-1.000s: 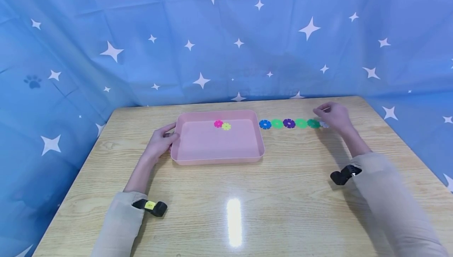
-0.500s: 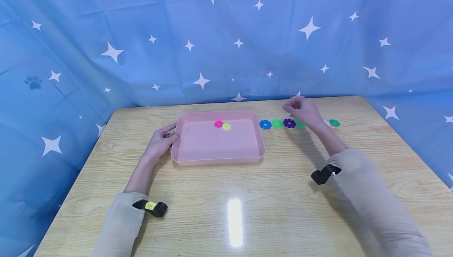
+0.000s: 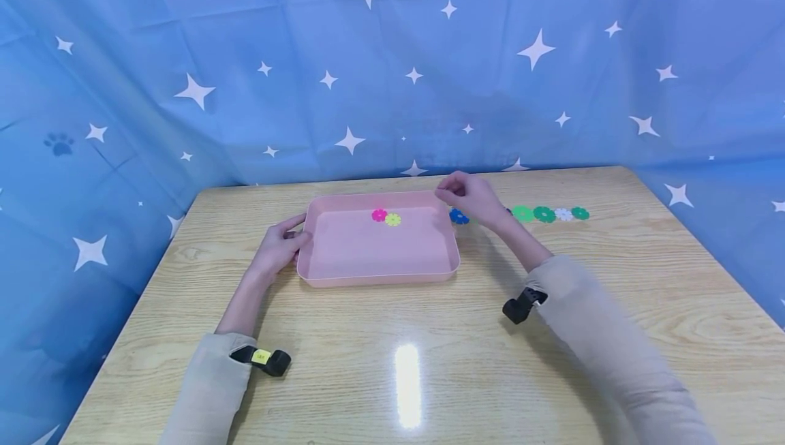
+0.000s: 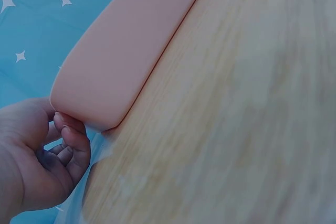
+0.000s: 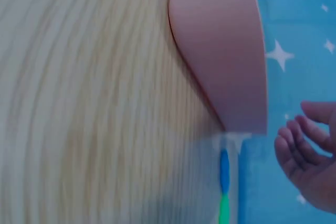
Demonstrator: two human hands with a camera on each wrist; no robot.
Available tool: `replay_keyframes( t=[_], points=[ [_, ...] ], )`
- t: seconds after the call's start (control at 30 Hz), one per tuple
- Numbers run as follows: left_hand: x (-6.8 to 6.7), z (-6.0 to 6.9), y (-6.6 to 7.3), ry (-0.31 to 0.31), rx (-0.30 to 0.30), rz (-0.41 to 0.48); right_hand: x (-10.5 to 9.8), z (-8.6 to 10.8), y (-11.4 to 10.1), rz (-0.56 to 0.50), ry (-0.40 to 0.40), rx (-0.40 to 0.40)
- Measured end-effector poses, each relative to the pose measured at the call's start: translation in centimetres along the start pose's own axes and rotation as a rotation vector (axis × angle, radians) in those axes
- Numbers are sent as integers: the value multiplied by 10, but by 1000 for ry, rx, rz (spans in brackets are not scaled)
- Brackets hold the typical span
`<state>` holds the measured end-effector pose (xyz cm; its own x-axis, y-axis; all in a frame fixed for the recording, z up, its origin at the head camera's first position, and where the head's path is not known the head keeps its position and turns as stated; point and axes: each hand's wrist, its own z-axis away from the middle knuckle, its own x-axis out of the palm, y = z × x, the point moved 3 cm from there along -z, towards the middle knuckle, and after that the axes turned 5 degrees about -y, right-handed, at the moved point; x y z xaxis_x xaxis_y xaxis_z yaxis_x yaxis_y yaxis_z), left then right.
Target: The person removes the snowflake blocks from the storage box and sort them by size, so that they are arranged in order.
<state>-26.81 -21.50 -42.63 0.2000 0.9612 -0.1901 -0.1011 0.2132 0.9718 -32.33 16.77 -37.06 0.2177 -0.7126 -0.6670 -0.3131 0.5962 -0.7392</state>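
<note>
My left hand grips the left side of a shallow pink tray, thumb at the rim; in the left wrist view its fingers curl at the tray's corner. Inside the tray lie a pink flower-shaped disc and a yellow one, side by side. Over the tray's back right corner hovers my right hand. Its fingers are loosely bent, and the right wrist view shows nothing between them. Beneath and beside it runs a row of notched flower discs, including blue, light green and white; some are partly hidden by the hand.
The row ends at the right with a green disc. Everything stands on a wood-grain table. A blue star-print cloth hangs behind the table's back edge. Each sleeve bears a black wrist camera.
My right hand has swept left from the row's right end to the tray's corner, uncovering the white disc and the green end disc. The left hand and tray have stayed put.
</note>
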Motion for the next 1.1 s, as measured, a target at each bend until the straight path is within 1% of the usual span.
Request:
replay_keyframes(
  t=[0.13, 0.27, 0.33, 0.4, 0.5, 0.57, 0.7, 0.83, 1.1],
  points=[
    [0, 0, 0, -1, -2, -1, 21, -9, -12, -1, -22, -29],
    [1, 2, 2, 5, -8, -14, 44, -15, -20, -7, -71, -58],
    [2, 3, 3, 3, -8, -18, 54, -17, -23, -10, -100, -59],
    [2, 3, 3, -1, -6, -20, 62, -20, -23, 10, -117, -60],
    [2, 2, 3, -7, -3, -18, 72, -24, -23, 43, -130, -40],
    [2, 2, 3, -5, -2, -17, 77, -27, -23, 49, -137, -21],
    [2, 3, 4, 6, 1, -17, 81, -30, -24, 2, -168, 27],
    [3, 4, 5, 8, 3, -16, 83, -33, -23, -13, -200, 50],
    [2, 3, 4, 8, 6, -12, 84, -35, -25, 71, -213, 42]
  ],
)
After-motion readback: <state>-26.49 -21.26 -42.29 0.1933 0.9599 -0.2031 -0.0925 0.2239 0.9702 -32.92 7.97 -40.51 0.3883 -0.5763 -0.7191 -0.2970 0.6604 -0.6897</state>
